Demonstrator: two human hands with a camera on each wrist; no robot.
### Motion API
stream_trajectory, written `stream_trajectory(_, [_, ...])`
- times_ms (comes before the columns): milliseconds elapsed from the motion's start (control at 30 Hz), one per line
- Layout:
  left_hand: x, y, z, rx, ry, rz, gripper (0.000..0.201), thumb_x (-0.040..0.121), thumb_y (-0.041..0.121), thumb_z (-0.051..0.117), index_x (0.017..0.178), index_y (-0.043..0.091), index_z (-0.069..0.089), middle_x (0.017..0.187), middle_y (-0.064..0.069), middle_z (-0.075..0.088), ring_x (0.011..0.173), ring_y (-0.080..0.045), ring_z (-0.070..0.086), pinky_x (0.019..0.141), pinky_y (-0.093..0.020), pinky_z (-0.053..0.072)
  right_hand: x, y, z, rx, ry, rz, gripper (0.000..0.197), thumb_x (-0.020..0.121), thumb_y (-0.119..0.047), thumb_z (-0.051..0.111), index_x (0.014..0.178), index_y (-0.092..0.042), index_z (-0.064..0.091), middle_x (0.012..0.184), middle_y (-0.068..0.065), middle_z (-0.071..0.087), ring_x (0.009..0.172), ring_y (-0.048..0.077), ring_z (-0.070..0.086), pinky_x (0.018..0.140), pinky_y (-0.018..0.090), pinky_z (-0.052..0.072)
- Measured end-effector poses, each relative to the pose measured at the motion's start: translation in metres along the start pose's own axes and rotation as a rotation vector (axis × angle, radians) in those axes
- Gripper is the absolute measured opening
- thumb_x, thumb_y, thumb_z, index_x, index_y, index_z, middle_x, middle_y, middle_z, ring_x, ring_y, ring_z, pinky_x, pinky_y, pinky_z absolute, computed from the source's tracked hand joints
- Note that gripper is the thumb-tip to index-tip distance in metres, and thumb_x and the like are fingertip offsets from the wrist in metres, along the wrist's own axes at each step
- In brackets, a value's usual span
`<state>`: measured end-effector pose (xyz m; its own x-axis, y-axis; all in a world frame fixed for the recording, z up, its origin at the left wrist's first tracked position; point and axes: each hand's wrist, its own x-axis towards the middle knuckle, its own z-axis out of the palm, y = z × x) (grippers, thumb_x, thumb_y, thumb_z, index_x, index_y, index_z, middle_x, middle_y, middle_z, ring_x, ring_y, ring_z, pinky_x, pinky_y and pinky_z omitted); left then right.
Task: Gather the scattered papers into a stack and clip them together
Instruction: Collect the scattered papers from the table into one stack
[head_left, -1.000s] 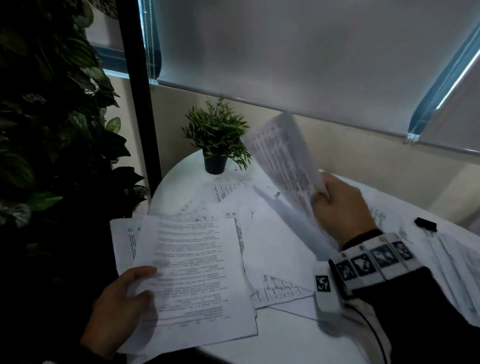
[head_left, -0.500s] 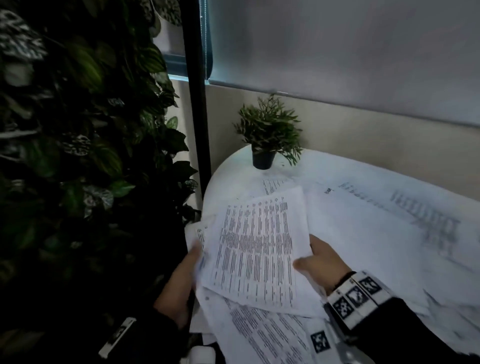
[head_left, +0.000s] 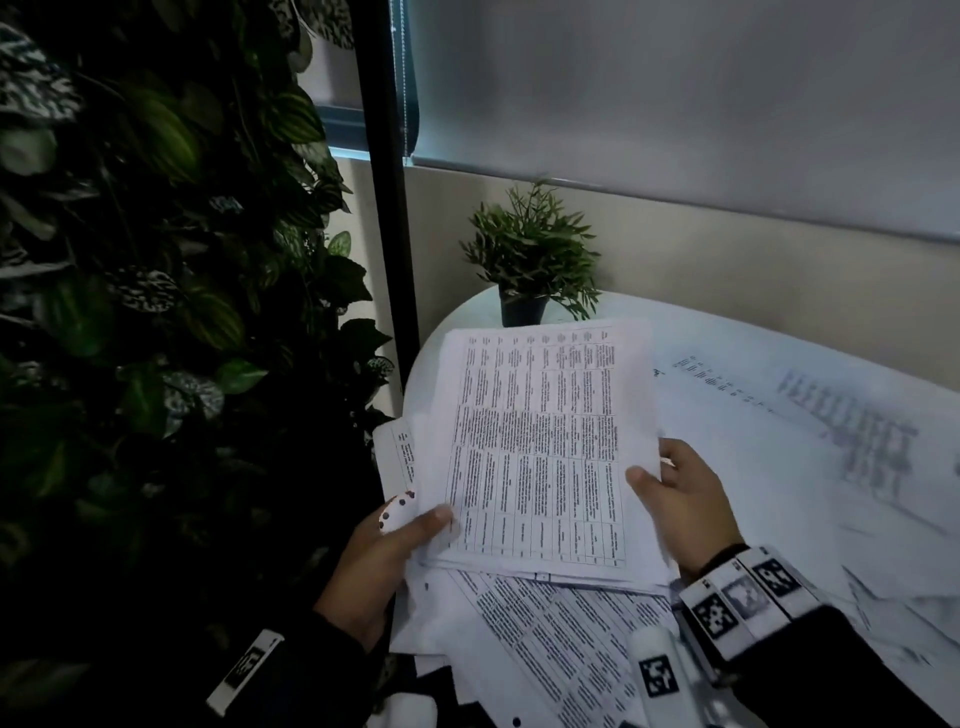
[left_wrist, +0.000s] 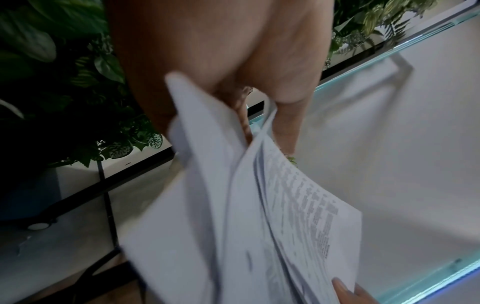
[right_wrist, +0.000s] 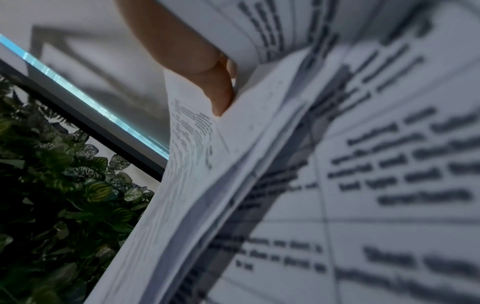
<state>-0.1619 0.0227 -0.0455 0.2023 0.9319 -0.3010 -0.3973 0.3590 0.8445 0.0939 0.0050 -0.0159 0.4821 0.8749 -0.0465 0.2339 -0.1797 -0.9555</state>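
Since earlier frame, printed sheet now squared atop paper stack (head_left: 540, 457), frame centre. Left hand (head_left: 387, 561) and right hand (head_left: 680, 499) grasp its edges. White round table (head_left: 769, 364) right; potted plant (head_left: 530, 254) behind; foliage wall (head_left: 156, 312) left.

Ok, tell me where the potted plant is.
Head view: the potted plant stands at the round white table's far left edge, against the wall, just beyond the sheets held in both hands.

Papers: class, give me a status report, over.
Left hand and right hand both grip the paper stack. More sheets lie loose on the table. No clip visible.
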Motion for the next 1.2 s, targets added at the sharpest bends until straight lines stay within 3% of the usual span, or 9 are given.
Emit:
stream_trajectory(167, [-0.001, 0.003, 0.002, -0.138, 0.012, -0.037, 0.034, 0.076, 0.030, 0.069, 0.104, 0.011, 0.072, 0.111, -0.017, 0.069, 0.103, -0.033, 0.066, 0.097, -0.049, 0.045, -0.009, 0.011, -0.003, 0.139, 0.095, 0.051, 0.015, 0.093, -0.005, 0.053, 0.105, -0.015, 0.053, 0.086, -0.005, 0.065, 0.077, 0.010, 0.061, 0.065, 0.027, 0.046])
stream_trajectory(333, [-0.004, 0.002, 0.006, -0.095, -0.003, -0.061, 0.043, 0.082, 0.025, 0.057, 0.117, 0.001, 0.063, 0.113, -0.023, 0.067, 0.103, -0.040, 0.063, 0.098, -0.055, 0.044, -0.005, 0.023, -0.007, 0.158, 0.163, 0.101, 0.018, 0.094, -0.009, 0.054, 0.111, -0.010, 0.053, 0.094, 0.007, 0.063, 0.086, 0.025, 0.058, 0.086, 0.038, 0.046])
stream_trajectory(433, [-0.004, -0.006, 0.006, 0.016, 0.030, -0.024, 0.033, 0.091, 0.018, 0.054, 0.122, 0.006, 0.060, 0.112, -0.018, 0.069, 0.104, -0.037, 0.065, 0.096, -0.055, 0.046, -0.007, 0.026, -0.010, 0.117, 0.004, 0.108, 0.020, 0.094, -0.005, 0.052, 0.113, -0.011, 0.053, 0.096, 0.000, 0.063, 0.086, 0.018, 0.059, 0.079, 0.032, 0.047])
stream_trajectory(667, [0.001, -0.002, -0.002, 0.176, 0.071, 0.018, 0.039, 0.091, 0.046, 0.045, 0.106, 0.018, 0.067, 0.095, 0.004, 0.075, 0.087, -0.012, 0.071, 0.077, -0.030, 0.051, -0.006, 0.023, -0.038, 0.105, -0.302, 0.136, 0.037, 0.095, 0.004, 0.043, 0.111, -0.022, 0.064, 0.108, 0.005, 0.072, 0.101, 0.028, 0.068, 0.091, 0.053, 0.050])
stream_trajectory(767, [-0.002, -0.006, 0.002, 0.207, -0.009, 0.034, 0.054, 0.079, 0.059, 0.059, 0.122, 0.025, 0.060, 0.115, 0.007, 0.070, 0.106, -0.011, 0.066, 0.093, -0.036, 0.050, -0.016, 0.020, -0.035, 0.063, -0.400, 0.107, 0.035, 0.095, 0.002, 0.046, 0.118, -0.020, 0.060, 0.112, 0.001, 0.071, 0.102, 0.017, 0.068, 0.088, 0.037, 0.053])
stream_trajectory(900, [0.002, -0.022, 0.004, 0.342, 0.034, 0.148, 0.058, 0.075, 0.015, 0.075, 0.126, 0.025, 0.050, 0.120, 0.005, 0.065, 0.110, -0.018, 0.063, 0.081, -0.022, 0.054, -0.029, 0.025, -0.016, -0.021, -0.448, 0.080, 0.034, 0.094, -0.010, 0.054, 0.118, -0.033, 0.048, 0.120, -0.030, 0.053, 0.115, -0.005, 0.049, 0.104, 0.023, 0.037])
stream_trajectory(967, [0.004, -0.025, 0.001, 0.353, 0.099, 0.175, 0.075, 0.074, 0.001, 0.074, 0.136, 0.024, 0.037, 0.125, 0.003, 0.058, 0.110, -0.021, 0.060, 0.084, -0.027, 0.053, -0.029, 0.026, -0.013, -0.054, -0.400, 0.052, 0.027, 0.093, -0.008, 0.054, 0.105, -0.033, 0.052, 0.105, -0.034, 0.055, 0.105, -0.009, 0.052, 0.092, 0.012, 0.039])
stream_trajectory(1067, [0.005, -0.023, 0.002, 0.319, 0.095, 0.210, 0.079, 0.074, -0.006, 0.073, 0.138, 0.024, 0.037, 0.123, 0.004, 0.060, 0.108, -0.017, 0.062, 0.078, -0.023, 0.055, -0.025, 0.032, -0.011, -0.052, -0.334, 0.017, 0.031, 0.087, -0.012, 0.060, 0.109, -0.033, 0.057, 0.114, -0.010, 0.065, 0.108, 0.006, 0.060, 0.094, 0.026, 0.046])
stream_trajectory(1200, [-0.007, 0.010, 0.022, 0.348, 0.030, 0.439, 0.082, 0.073, -0.010, 0.069, 0.131, 0.039, 0.036, 0.116, 0.030, 0.061, 0.107, 0.007, 0.059, 0.076, -0.009, 0.051, -0.020, 0.020, -0.017, 0.086, -0.317, -0.049, 0.063, 0.057, -0.047, 0.081, 0.112, -0.044, 0.050, 0.118, -0.003, 0.062, 0.109, 0.017, 0.062, 0.097, 0.045, 0.048])
